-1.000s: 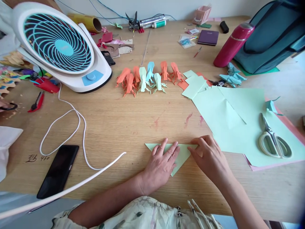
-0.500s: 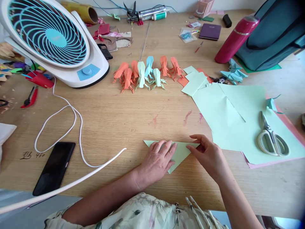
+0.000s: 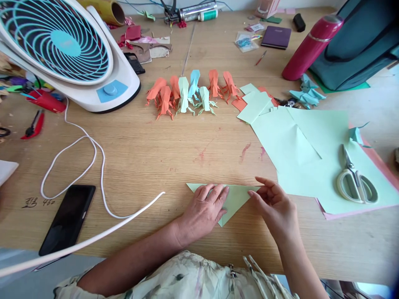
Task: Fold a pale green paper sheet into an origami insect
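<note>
A pale green sheet of paper folded into a triangle (image 3: pixel 238 199) lies on the table in front of me, its long edge away from me and a point towards me. My left hand (image 3: pixel 207 207) rests flat on its left half, fingers stretched out and pressing it down. At the right corner is my right hand (image 3: pixel 276 203), thumb on the paper and the other fingers curled behind, pinching that corner. The corner itself is partly hidden by the fingers.
Several folded paper figures (image 3: pixel 183 93) stand at the back middle. To the right lie green paper sheets (image 3: pixel 311 174) with scissors (image 3: pixel 355 178) on them, and a pink flask (image 3: pixel 311 47) behind. At left are a fan (image 3: pixel 115 89), a white cable (image 3: pixel 102 174) and a phone (image 3: pixel 68 220).
My right hand has shifted slightly right at the paper's corner, its forefinger raised a little. My left hand stays on the paper. The view has moved slightly.
</note>
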Tool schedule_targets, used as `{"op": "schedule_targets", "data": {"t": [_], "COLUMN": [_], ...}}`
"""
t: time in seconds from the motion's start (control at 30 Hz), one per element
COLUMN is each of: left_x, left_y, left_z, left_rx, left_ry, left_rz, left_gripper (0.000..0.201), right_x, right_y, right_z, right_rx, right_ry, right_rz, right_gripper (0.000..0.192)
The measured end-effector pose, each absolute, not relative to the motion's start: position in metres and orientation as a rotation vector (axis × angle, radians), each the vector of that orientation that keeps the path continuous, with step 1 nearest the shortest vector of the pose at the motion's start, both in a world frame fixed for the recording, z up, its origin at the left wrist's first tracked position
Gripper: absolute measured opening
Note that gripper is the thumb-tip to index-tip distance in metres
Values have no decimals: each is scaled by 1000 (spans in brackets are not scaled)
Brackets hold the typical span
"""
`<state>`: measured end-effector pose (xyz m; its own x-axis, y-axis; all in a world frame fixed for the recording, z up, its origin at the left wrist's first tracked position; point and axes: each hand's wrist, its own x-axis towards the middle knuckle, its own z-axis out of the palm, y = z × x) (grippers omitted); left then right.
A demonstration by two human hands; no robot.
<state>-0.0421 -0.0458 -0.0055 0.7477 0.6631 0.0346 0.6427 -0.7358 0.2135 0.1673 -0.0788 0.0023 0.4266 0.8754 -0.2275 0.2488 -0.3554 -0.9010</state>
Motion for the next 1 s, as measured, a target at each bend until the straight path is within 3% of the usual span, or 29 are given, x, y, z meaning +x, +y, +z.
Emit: {"op": "schedule_targets", "data": {"t": [0.13,0.23,0.43,0.6,1.0], "left_x": [-42,-42,-42,-43,-39], "left_y": [-46,-46,-45,-45,-43], "left_z": [-7,-7,-4,-5,-1], "left_rx": [2759,2757,2774,2804,2805], "left_ry": [1052,1049,1033,1027,1042], "left_rz": [174,164,131,123,93], "left_gripper": [50,51,51,50,56], "right_x": [165,158,151,153,142], "right_y": [-74,-72,-71,-74,-69], "right_z": [5,3,-4,-2,-5], "right_rx": [-1884,-1974,-1979,-1936,-2021], "right_ry": [-1100,-1237,-1329,-1327,-1244], "right_rz": [1047,960,733,718,617], "right_gripper": [37,32,29,35,27]}}
